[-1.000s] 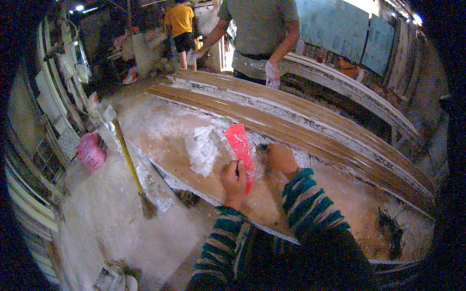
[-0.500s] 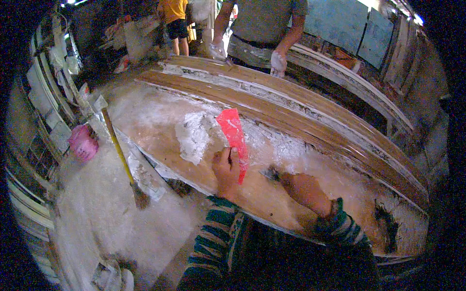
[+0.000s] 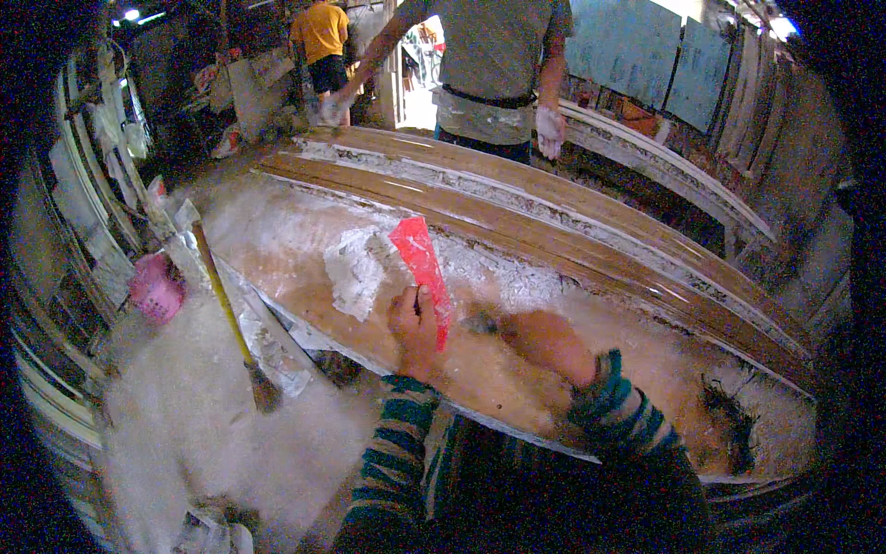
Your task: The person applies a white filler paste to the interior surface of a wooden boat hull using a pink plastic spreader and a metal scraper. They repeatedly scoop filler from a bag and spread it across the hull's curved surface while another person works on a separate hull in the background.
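Note:
A broad, curved, tan panel (image 3: 517, 392) lies in front of me, streaked with white powder and flakes. My left hand (image 3: 415, 319) pinches the near part of a red flexible strip (image 3: 420, 251), which rests along the panel's surface. To the strip's left is a patch of white paste or flaking sheet (image 3: 355, 274). Low over the panel, just right of the strip, my right hand (image 3: 549, 342) is closed around a small tool with a dull grey, blade-like end (image 3: 480, 322). Motion blurs that hand, and its fingers cover the handle.
A brush with a yellow handle (image 3: 221, 300) and a pink container (image 3: 157, 288) lie at the left on the dusty surface (image 3: 175, 406). Long brown ridged mouldings (image 3: 554, 217) run along the panel's far side. Across from me stands a co-worker (image 3: 498, 69); another person (image 3: 320, 42) is farther back.
My right hand and its tool have moved left, closer to the red strip. My left hand keeps its pinch on the strip. The co-worker's arm has swung out to the left.

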Available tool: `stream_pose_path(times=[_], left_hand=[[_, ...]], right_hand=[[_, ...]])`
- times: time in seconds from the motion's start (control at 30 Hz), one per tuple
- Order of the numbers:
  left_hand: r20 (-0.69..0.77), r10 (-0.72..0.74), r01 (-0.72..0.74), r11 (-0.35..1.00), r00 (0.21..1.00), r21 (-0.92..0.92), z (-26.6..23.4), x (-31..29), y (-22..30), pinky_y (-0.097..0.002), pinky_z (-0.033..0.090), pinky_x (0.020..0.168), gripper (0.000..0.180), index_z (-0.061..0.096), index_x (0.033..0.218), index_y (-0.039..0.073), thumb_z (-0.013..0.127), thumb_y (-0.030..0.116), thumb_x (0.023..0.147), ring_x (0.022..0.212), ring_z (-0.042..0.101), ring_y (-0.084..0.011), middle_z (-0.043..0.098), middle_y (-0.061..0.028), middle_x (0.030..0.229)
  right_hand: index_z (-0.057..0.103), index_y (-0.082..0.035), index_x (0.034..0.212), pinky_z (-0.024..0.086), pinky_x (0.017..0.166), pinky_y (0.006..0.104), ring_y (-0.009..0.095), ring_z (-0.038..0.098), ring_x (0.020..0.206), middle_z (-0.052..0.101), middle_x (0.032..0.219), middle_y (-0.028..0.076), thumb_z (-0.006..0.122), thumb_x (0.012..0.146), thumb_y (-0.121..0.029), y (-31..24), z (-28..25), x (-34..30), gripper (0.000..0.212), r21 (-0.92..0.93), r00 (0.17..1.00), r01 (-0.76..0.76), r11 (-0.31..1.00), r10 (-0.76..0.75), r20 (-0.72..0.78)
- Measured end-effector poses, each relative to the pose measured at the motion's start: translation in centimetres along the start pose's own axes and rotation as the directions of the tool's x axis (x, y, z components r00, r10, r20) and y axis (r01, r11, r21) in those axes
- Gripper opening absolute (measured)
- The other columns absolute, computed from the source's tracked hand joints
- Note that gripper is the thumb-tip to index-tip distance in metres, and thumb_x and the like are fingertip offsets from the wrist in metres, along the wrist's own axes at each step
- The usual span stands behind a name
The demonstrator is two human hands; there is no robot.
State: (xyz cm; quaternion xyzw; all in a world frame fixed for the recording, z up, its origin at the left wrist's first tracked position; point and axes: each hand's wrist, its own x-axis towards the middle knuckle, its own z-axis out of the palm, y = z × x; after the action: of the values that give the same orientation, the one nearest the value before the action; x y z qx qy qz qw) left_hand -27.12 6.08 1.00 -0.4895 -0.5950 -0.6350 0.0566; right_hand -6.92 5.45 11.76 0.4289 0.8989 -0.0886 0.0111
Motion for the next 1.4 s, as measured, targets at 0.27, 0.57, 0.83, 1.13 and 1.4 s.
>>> stream_pose_path(times=[0.27, 0.57, 0.83, 1.13, 1.4], left_hand=[[-0.006, 0.007, -0.007, 1.0, 1.0, 0.02, 0.1, -0.2, 0.2, -0.0471, 0.039, 0.06, 0.025, 0.055, 0.075, 0.003, 0.053, 0.022, 0.092, 0.065, 0.052, -0.0375, 0.054, -0.0195, 0.066], [-0.01, 0.003, -0.002, 1.0, 1.0, 0.012, 0.0, -0.2, 0.2, -0.0464, 0.04, 0.06, 0.026, 0.055, 0.075, 0.004, 0.053, 0.024, 0.092, 0.064, 0.053, -0.0367, 0.054, -0.0185, 0.065], [0.001, 0.031, -0.031, 0.999, 1.0, 0.01, 0.3, -0.2, -0.4, -0.0457, 0.038, 0.057, 0.029, 0.054, 0.071, 0.004, 0.053, 0.025, 0.092, 0.061, 0.052, -0.0346, 0.052, -0.0167, 0.061], [0.017, 0.019, -0.019, 1.0, 1.0, 0.013, 0.2, 0.0, -0.2, -0.0462, 0.038, 0.058, 0.029, 0.053, 0.07, 0.004, 0.053, 0.023, 0.091, 0.062, 0.052, -0.0355, 0.053, -0.0177, 0.063], [-0.007, 0.005, -0.005, 0.999, 1.0, 0.038, 0.3, -0.2, -0.4, -0.0457, 0.039, 0.06, 0.027, 0.054, 0.072, 0.003, 0.054, 0.022, 0.091, 0.065, 0.052, -0.0362, 0.054, -0.0188, 0.066]], right_hand=[[0.061, -0.01, 0.107, 0.05, 0.059, 0.0518, 0.04, 0.065, 0.07, 0.066, 0.079, 0.021, 0.046, 0.089, -0.03, -1.7, 2.9, -0.3, 0.031, 0.071, 0.984, -0.059, 0.996, 0.07, -0.165], [0.065, -0.011, 0.106, 0.051, 0.076, 0.0469, 0.039, 0.064, 0.084, 0.066, 0.096, 0.018, 0.054, 0.085, -0.034, 2.3, 1.5, 6.5, 0.033, 0.156, 0.994, 0.098, 0.983, -0.089, -0.066], [0.062, -0.007, 0.112, 0.049, 0.083, 0.046, 0.038, 0.06, 0.096, 0.065, 0.1, 0.019, 0.071, 0.075, -0.023, 13.2, 0.9, -8.3, 0.041, 0.077, 0.963, -0.1, 0.992, 0.116, -0.244], [0.065, -0.008, 0.097, 0.049, 0.075, 0.0478, 0.039, 0.063, 0.083, 0.066, 0.09, 0.019, 0.068, 0.075, -0.033, 13.4, 1.0, -6.9, 0.034, 0.056, 0.901, -0.288, 0.956, 0.29, -0.322], [0.064, -0.007, 0.095, 0.05, 0.067, 0.0486, 0.04, 0.063, 0.077, 0.066, 0.083, 0.021, 0.066, 0.076, -0.036, 9.2, 2.4, 2.6, 0.035, 0.106, 0.918, -0.229, 0.968, 0.251, -0.307]])
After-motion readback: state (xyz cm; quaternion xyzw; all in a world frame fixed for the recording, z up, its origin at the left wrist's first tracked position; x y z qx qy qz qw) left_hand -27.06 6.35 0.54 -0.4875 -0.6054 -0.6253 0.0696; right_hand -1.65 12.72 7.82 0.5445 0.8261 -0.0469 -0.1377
